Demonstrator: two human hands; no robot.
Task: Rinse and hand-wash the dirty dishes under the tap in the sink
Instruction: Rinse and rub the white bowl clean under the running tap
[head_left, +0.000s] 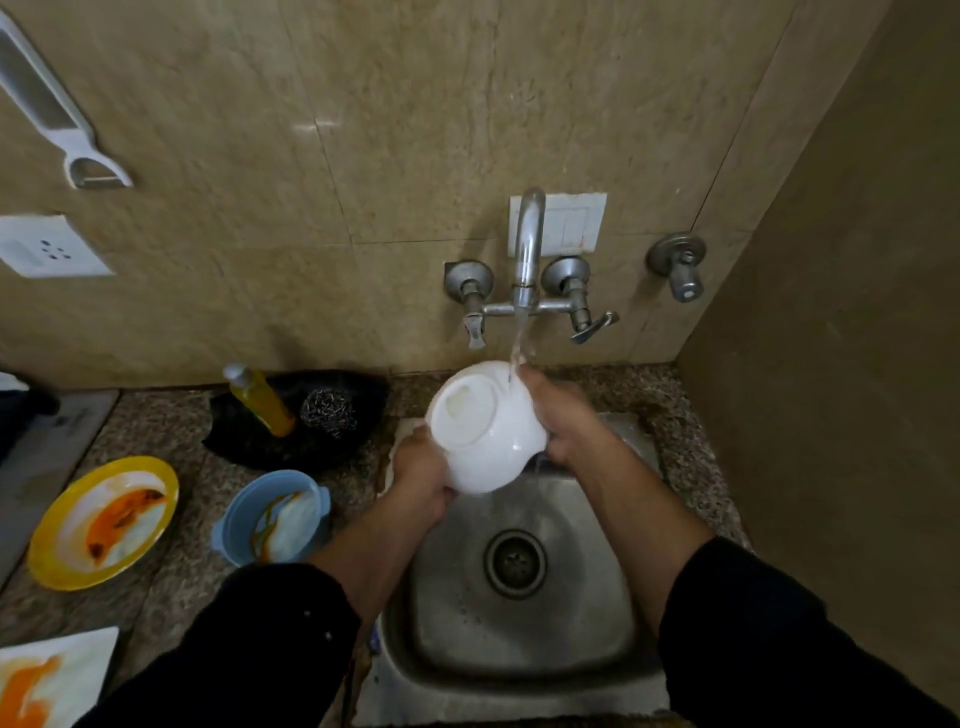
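The inside of the white bowl (483, 426) cannot be seen, since its underside and foot ring face the camera, and most of the fingers of both hands are tucked out of sight behind it. A white square plate (52, 675) smeared with orange is cut off by the lower left corner, and a dark object at the left edge is too cropped to identify. The left hand (421, 473) is curled round the bowl's lower left side, gripping it near the rim. The right hand (563, 415) is wrapped over the right side, its fingertips reaching the far edge where the stream of water (517, 345) from the tap (527, 260) lands. How firmly either hand presses cannot be told. The bowl is tilted and held above the back of the steel sink (519, 634), directly under the spout, clear of the drain (515, 564). Its outside looks glossy, wet and white, with no stains showing on the visible surface. On the speckled worktop (171, 467) to the left lie a yellow plate (104, 522) with orange-brown residue and, nearer the sink, a blue bowl (275, 519) streaked with yellow. Behind them a yellow soap bottle (260, 397) and a steel scrubber (328, 413) rest on a black mat (244, 447).
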